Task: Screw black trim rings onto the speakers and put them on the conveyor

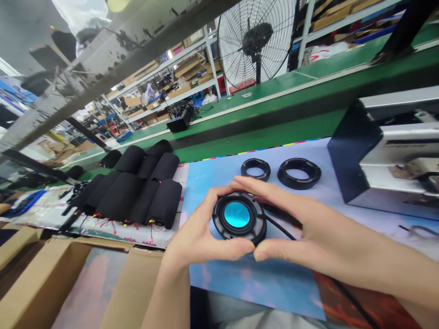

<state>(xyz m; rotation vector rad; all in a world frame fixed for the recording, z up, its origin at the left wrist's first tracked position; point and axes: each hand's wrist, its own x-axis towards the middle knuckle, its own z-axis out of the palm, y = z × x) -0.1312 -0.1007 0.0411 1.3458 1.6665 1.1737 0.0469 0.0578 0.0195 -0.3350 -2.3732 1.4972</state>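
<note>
Both hands hold a round black lamp head [239,218] with a glossy blue lens, just above the blue printed mat [219,178]. My left hand [199,233] curls round its left side, thumb under the rim. My right hand [302,224] wraps its right side, fingers over the top and thumb below. A black cable [279,230] runs out from under the part to the right. Two loose black rings [255,168] [299,172] lie on the mat behind it.
Several black foam-wrapped cylinders [137,192] with red wires lie in a pile at left. Cardboard boxes [44,278] stand at the near left. A white and dark machine [387,155] sits at right. Behind run a green conveyor [308,87], a big fan [257,41] and shelving.
</note>
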